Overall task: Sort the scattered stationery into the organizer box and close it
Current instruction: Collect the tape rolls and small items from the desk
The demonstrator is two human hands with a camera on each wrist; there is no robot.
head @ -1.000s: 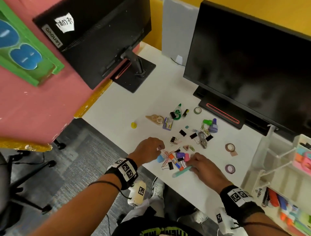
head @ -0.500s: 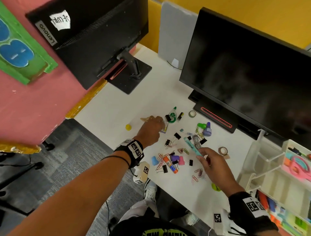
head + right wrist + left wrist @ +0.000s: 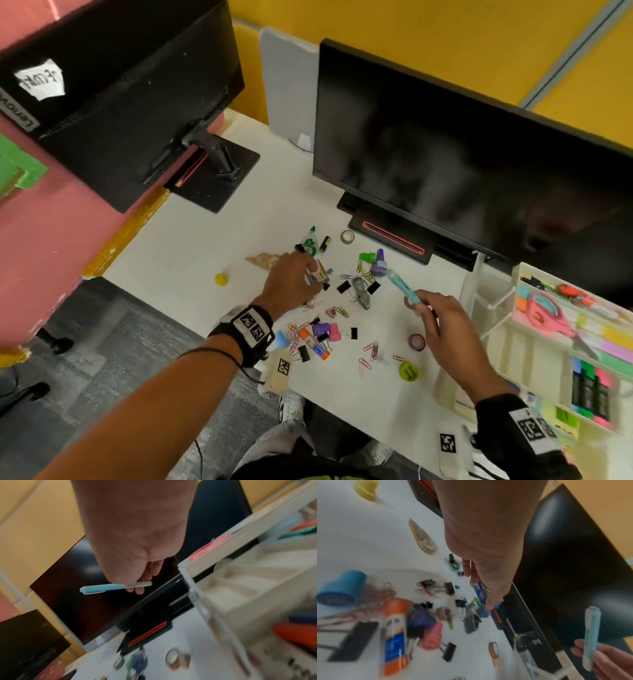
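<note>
Stationery lies scattered on the white desk (image 3: 191, 253). My left hand (image 3: 313, 274) reaches into the far side of the pile, and its thumb and fingers pinch a small blue staple box (image 3: 320, 273), seen close in the left wrist view (image 3: 481, 594). My right hand (image 3: 419, 305) holds a light-blue highlighter (image 3: 401, 285) above the desk by one end, the other end pointing away; the right wrist view shows the highlighter (image 3: 106, 588) under the curled fingers. The white organizer box (image 3: 507, 308) stands open at the right with scissors, markers and sticky notes inside.
A glue stick (image 3: 313, 342), coloured caps, binder clips (image 3: 344, 286), paper clips and tape rolls (image 3: 416, 341) lie between my hands. A yellow cap (image 3: 221, 279) sits apart at the left. Two black monitors (image 3: 462, 164) stand behind. The desk's front edge is close below the pile.
My left hand moved from the paper clips near the front edge back to the blue box. My right hand lifted the highlighter off the desk and carried it right, towards the organizer.
</note>
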